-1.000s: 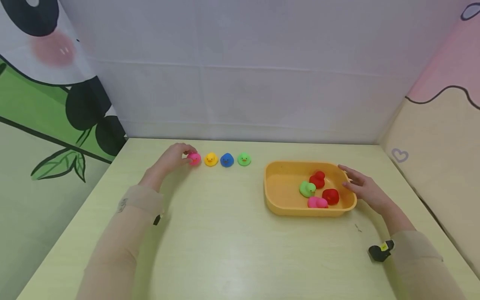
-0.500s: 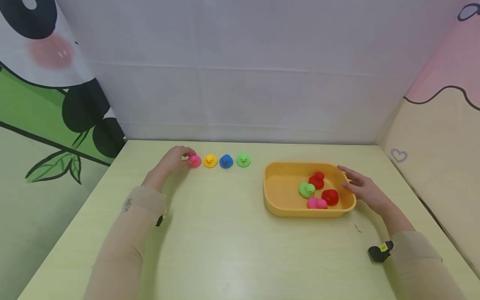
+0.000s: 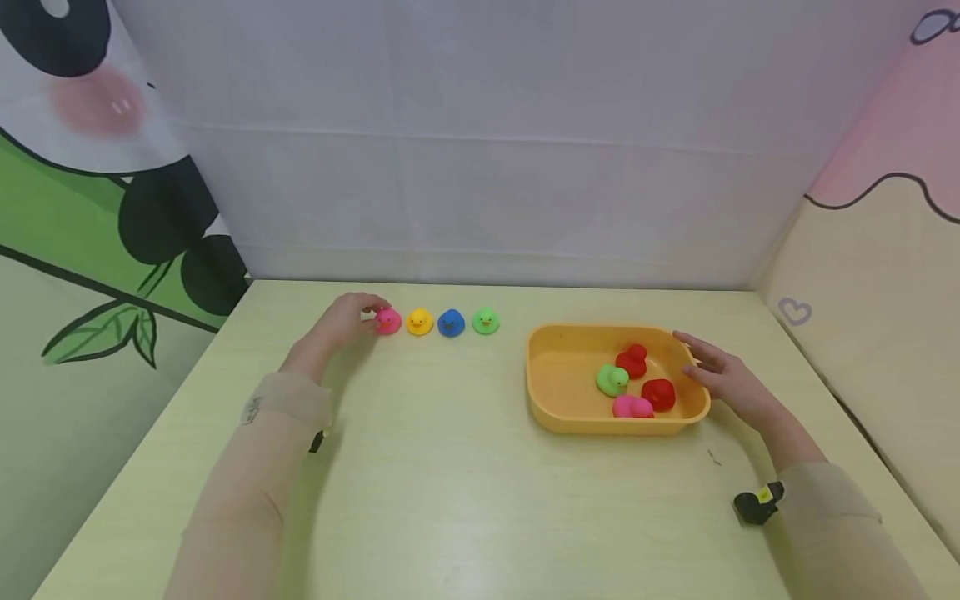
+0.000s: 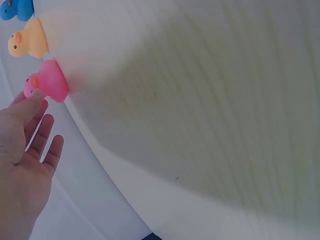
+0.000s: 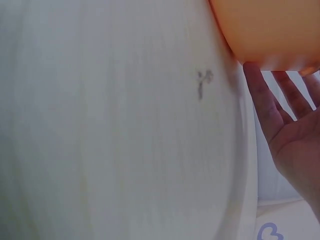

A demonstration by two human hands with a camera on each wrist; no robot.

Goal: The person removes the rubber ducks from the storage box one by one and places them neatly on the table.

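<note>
A pink rubber duck (image 3: 387,321) sits at the left end of a row on the table. My left hand (image 3: 347,321) pinches it between thumb and forefinger; in the left wrist view the other fingers of the left hand (image 4: 25,150) hang loose below the pink duck (image 4: 52,82). Beside it stand a yellow duck (image 3: 420,322), a blue duck (image 3: 452,323) and a light green duck (image 3: 486,321). My right hand (image 3: 731,383) touches the right end of a yellow-orange plastic tub (image 3: 558,387); its fingers reach fairly straight against the outer wall (image 5: 275,40) in the right wrist view.
Inside the tub lie two red ducks (image 3: 632,361), a green duck (image 3: 612,380) and another pink duck (image 3: 633,407). The pale wooden table (image 3: 450,500) meets a white cloth wall (image 3: 480,200) at the back, with printed panels at both sides.
Both hands keep their places, the left at the pink duck and the right at the tub. The whole head view has shifted slightly.
</note>
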